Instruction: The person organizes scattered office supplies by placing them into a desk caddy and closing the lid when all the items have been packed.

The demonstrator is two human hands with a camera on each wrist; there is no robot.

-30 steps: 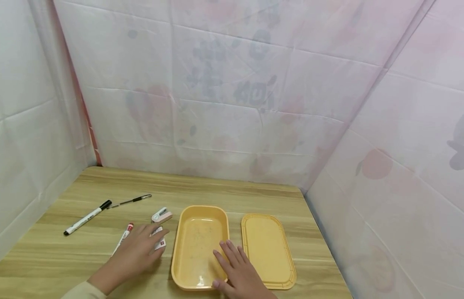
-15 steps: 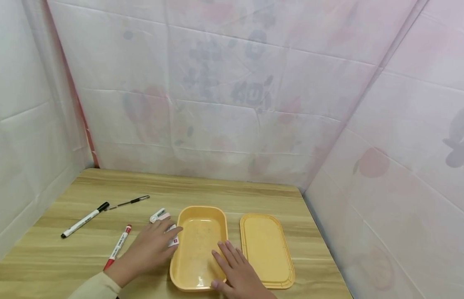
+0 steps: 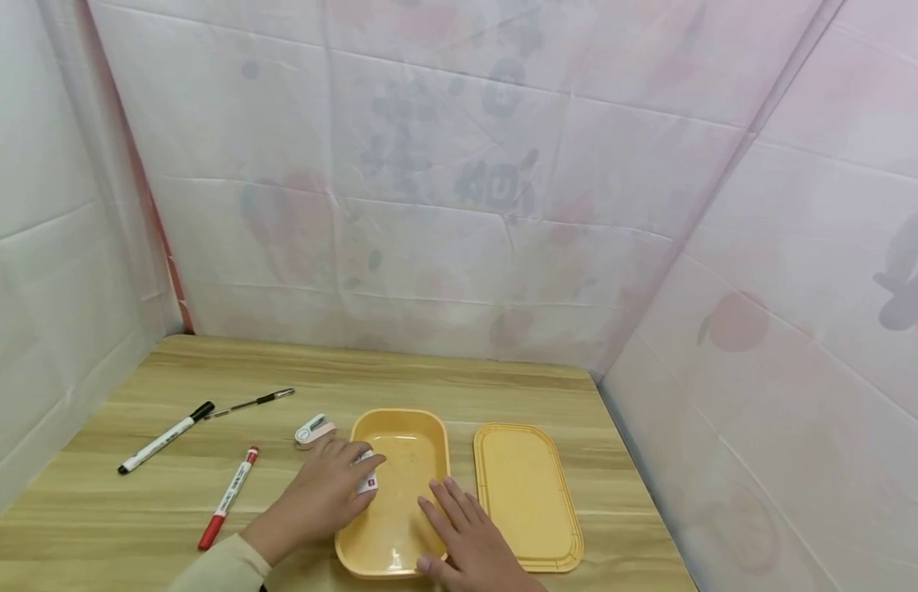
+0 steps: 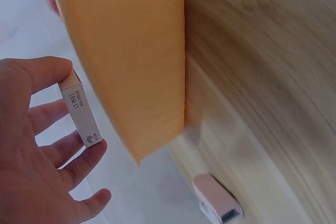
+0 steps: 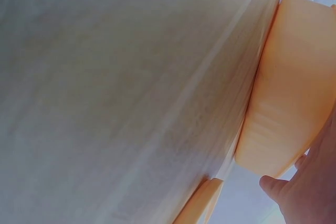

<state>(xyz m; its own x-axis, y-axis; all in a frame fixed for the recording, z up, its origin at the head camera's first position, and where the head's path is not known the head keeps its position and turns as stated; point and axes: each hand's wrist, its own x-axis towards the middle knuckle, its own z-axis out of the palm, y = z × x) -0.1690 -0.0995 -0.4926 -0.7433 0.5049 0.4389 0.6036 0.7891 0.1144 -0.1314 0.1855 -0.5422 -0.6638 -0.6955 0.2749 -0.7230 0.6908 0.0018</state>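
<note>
"Where's the small, white, oblong printed box?"
"Your left hand pinches it, long axis running thumb to fingers, over the left side of the open yellow plastic container."
"Your right hand?"
"Fingers extended at the opposite rim, gripping nothing visible."

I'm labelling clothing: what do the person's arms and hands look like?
The left hand comes out of a plain, pale cream sleeve. It and the right hand look ungloved and unadorned. No sleeve shows on the right.
</note>
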